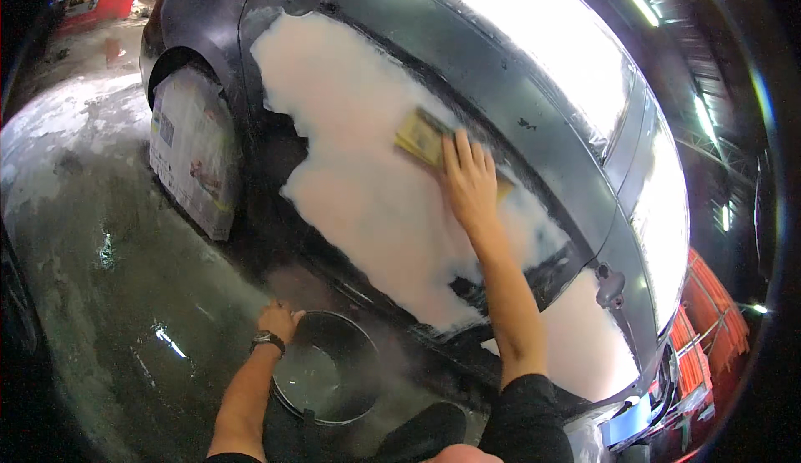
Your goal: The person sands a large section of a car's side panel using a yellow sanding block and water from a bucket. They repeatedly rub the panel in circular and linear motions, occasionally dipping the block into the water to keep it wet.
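Note:
My right hand presses a long yellowish sanding block against the pale filler spread over a dark car door. The block shows past both sides of the hand, and its middle is hidden under the palm. Lower down, my left hand, with a watch on the wrist, is at the upper left rim of a round dark bucket. Its fingers are curled, and what they hold, if anything, is hidden. Water appears to lie in the bucket.
A covered wheel stands at the left, wrapped in printed sheeting. The floor is wet and shiny. Another filler patch covers the neighbouring panel at the lower right. Orange-red slatted panels stand beyond the car.

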{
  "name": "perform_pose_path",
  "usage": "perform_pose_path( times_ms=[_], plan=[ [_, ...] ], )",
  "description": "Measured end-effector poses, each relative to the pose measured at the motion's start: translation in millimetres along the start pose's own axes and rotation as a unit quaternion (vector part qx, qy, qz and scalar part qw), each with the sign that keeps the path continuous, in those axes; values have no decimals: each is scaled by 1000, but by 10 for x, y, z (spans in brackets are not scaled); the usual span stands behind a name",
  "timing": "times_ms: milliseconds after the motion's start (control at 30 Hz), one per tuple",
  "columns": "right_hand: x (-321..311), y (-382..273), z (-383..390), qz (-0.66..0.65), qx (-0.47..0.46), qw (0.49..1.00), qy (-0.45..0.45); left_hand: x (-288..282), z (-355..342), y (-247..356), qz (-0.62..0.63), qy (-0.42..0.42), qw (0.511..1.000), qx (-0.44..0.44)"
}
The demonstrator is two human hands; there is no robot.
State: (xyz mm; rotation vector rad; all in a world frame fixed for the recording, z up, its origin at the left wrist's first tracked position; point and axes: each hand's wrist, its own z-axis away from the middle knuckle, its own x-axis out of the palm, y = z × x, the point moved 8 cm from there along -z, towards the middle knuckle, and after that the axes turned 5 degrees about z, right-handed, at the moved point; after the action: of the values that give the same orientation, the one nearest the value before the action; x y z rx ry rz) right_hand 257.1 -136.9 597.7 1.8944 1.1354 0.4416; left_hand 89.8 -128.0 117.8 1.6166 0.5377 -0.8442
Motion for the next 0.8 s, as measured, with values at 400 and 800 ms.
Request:
perform_pose_path(
  times_ms=[400,800],
  plan=[
    [28,-490,148,16,-54,998,16,-54,-7,66,-10,9,1000,17],
    [158,-602,-357,4,0,1000,9,41,-42,-79,10,-2,1000,9]
  ],
)
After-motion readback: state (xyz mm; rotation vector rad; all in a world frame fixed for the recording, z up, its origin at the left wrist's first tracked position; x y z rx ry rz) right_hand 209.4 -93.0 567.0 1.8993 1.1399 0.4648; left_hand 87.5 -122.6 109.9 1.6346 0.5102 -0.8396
